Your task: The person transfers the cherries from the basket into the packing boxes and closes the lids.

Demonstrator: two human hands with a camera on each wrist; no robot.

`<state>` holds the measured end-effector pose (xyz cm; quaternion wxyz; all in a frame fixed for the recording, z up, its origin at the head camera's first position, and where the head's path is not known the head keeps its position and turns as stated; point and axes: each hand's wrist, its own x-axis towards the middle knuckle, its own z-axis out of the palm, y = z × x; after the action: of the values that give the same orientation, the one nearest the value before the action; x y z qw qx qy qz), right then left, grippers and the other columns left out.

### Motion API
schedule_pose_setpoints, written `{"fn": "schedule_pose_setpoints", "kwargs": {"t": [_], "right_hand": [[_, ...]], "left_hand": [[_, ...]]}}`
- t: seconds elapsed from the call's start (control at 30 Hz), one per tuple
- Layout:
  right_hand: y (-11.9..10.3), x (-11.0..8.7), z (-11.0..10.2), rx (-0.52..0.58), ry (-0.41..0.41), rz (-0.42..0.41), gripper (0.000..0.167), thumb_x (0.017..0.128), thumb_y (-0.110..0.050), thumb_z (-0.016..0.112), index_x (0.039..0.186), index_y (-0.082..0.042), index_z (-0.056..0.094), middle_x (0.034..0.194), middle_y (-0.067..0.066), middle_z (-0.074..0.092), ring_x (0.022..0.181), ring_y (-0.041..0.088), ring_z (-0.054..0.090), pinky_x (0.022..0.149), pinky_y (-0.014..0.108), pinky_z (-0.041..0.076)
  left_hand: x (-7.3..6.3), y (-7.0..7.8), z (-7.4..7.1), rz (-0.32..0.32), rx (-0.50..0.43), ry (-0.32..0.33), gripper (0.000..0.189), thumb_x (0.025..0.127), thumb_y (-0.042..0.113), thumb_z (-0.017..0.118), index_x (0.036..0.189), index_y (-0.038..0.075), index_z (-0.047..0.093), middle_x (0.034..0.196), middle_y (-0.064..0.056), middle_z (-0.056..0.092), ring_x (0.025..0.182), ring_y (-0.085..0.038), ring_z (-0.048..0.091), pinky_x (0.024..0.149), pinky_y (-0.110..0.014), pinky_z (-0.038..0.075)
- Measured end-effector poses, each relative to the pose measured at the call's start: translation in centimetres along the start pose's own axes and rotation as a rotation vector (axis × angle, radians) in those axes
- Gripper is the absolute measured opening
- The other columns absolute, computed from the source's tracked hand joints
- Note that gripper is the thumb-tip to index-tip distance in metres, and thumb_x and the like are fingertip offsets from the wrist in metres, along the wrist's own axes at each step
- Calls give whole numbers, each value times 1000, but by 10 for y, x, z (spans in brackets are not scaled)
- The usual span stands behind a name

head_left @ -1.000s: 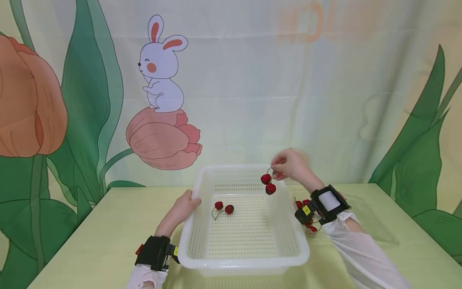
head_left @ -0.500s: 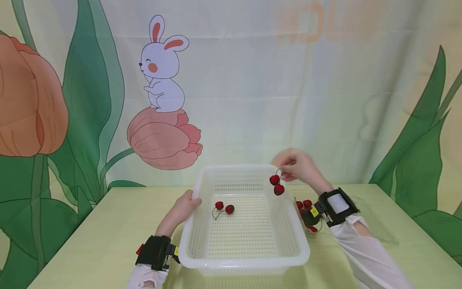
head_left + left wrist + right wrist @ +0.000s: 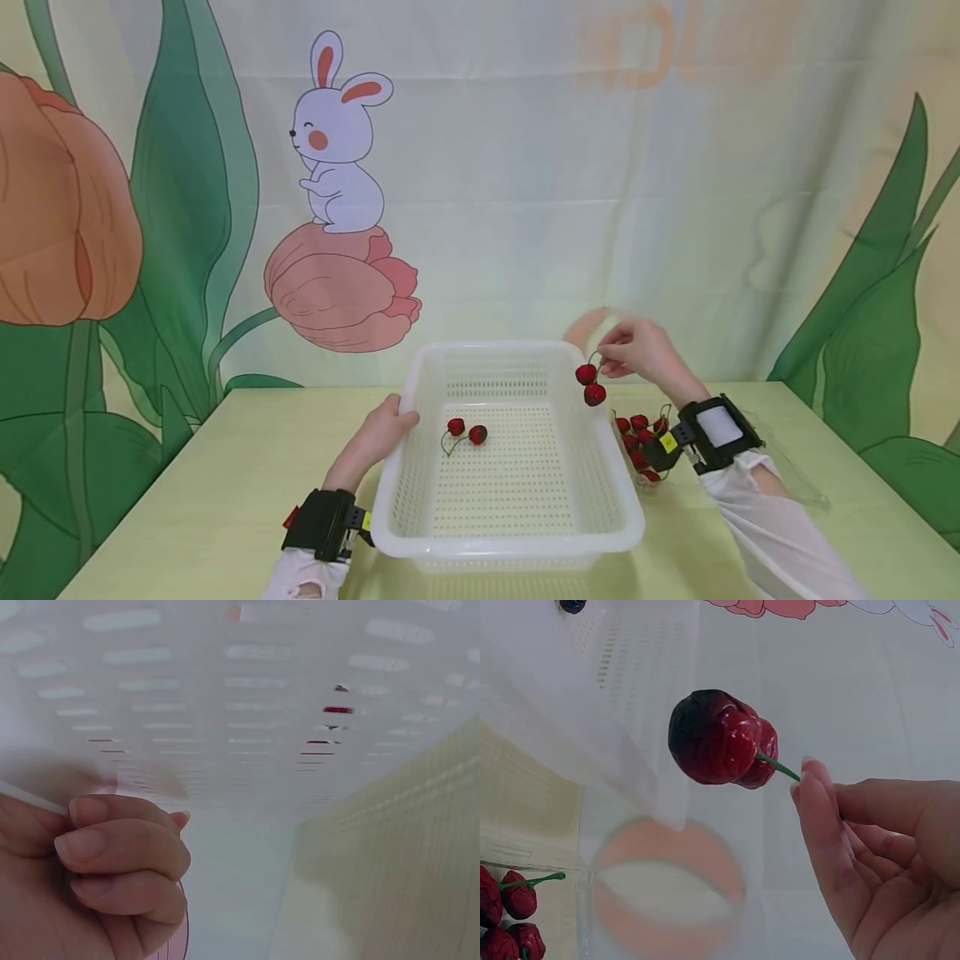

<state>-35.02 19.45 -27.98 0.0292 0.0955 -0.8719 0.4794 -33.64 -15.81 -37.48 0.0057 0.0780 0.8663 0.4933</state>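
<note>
My left hand [image 3: 385, 429] grips the left rim of a white perforated plastic basket [image 3: 506, 546], its fingers curled under the edge in the left wrist view. Between thumb and fingertips my right hand [image 3: 641, 350] pinches the green stems of a pair of dark red cherries [image 3: 590, 385]. They hang at the basket's back right corner in the head view. In the right wrist view the cherry pair [image 3: 716, 739] dangles ahead of the fingertips, one fruit partly behind the other. Another joined pair of cherries [image 3: 477, 434] lies on the basket's floor, left of centre.
Several more cherries [image 3: 639, 440] sit in a clear plastic tray right of the basket, partly hidden by the right wrist's camera. A clear thin lid or sheet [image 3: 798, 479] lies farther right on the pale yellow table [image 3: 187, 500]. Behind hangs a printed curtain [image 3: 510, 167].
The right hand has moved to the right and slightly down with its cherry pair, from over the basket to its right rim. The left hand and the basket have stayed in place.
</note>
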Motion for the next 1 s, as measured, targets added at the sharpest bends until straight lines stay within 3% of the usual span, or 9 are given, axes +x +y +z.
{"fn": "schedule_pose_setpoints", "kwargs": {"t": [1.0], "right_hand": [[23, -14, -29, -2, 39, 35, 20, 88, -4, 57, 99, 13, 54, 77, 18, 61, 63, 24, 62, 59, 31, 53]], "left_hand": [[-1, 2, 1, 2, 1, 3, 32, 88, 10, 43, 112, -11, 38, 100, -23, 51, 82, -31, 57, 66, -43, 51]]}}
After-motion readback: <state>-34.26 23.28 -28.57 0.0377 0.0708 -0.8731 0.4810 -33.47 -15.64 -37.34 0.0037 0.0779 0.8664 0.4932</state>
